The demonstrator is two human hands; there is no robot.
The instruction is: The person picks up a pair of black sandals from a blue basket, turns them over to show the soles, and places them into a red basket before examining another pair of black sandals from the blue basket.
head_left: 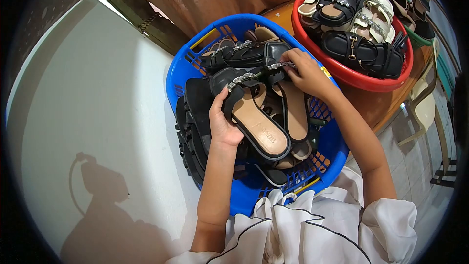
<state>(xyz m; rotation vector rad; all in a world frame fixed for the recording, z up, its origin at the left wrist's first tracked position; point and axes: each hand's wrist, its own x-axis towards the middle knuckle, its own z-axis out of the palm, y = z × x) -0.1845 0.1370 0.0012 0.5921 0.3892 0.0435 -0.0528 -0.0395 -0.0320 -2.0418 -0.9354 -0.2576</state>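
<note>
I see my left hand (222, 124) gripping the black sandal (254, 117) by its side, over the blue basket (195, 63). My right hand (305, 71) pinches the jewelled strap of a second sandal (293, 112) just beside it. A red basin (361, 76) of sandals stands far right.

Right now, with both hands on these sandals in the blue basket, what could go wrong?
The left hand grips one sandal only by its edge, so it might slip back into the pile. The right hand pinches the beaded strap of the second sandal; pulling there could strain the beads. The blue basket is heaped, so lifting may drag other shoes out.
</note>
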